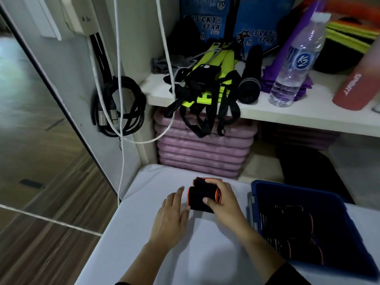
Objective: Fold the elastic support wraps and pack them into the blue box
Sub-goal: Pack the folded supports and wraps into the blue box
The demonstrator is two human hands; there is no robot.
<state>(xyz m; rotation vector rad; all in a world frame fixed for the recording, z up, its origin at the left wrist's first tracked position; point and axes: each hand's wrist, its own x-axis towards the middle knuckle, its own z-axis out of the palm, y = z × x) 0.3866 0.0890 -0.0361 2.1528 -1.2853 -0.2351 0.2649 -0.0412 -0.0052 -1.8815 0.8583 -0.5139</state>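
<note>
A black elastic wrap with orange edging lies folded on the white table. My right hand grips it from above, thumb on its front and fingers over its right end. My left hand rests flat and open on the table just left of the wrap, fingertips touching its left edge. The blue box stands at the table's right edge and holds several folded black-and-orange wraps.
A shelf behind the table carries yellow-black straps, a microphone, a water bottle and a red bottle. Pink mats are stacked beneath. Coiled cables hang on the left wall.
</note>
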